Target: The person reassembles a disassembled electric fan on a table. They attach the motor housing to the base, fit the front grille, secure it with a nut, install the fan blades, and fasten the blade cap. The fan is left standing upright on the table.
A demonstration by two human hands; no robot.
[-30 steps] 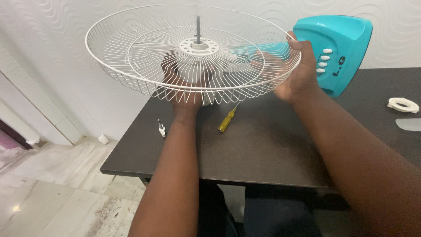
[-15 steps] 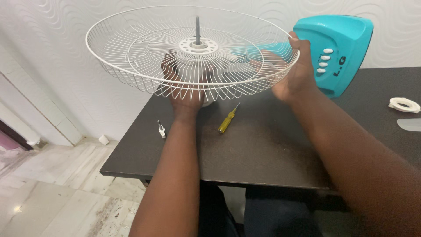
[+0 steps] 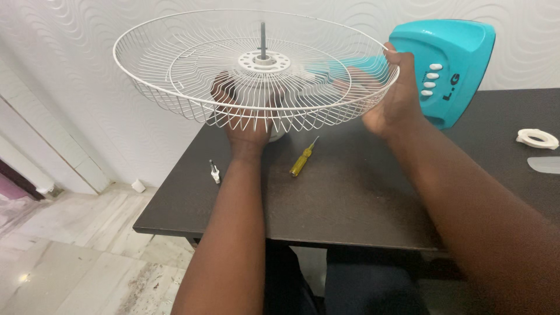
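A white wire fan guard (image 3: 175, 64) is held flat above the dark table (image 3: 350, 198), with a metal shaft (image 3: 263, 39) rising from its white hub. My left hand (image 3: 245, 116) reaches under the guard and grips the white motor housing (image 3: 275, 134) below the hub. My right hand (image 3: 394, 93) grips the guard's right rim, thumb on top. The teal fan base (image 3: 449, 64) with white buttons stands just beyond my right hand.
A yellow-handled screwdriver (image 3: 303, 158) and a small metal part (image 3: 214, 171) lie on the table under the guard. A white plastic ring (image 3: 536, 139) and a pale blade edge (image 3: 544, 165) sit at the far right. Marble floor lies to the left.
The guard has barely shifted; its near rim sits slightly lower. Both hands keep their holds.
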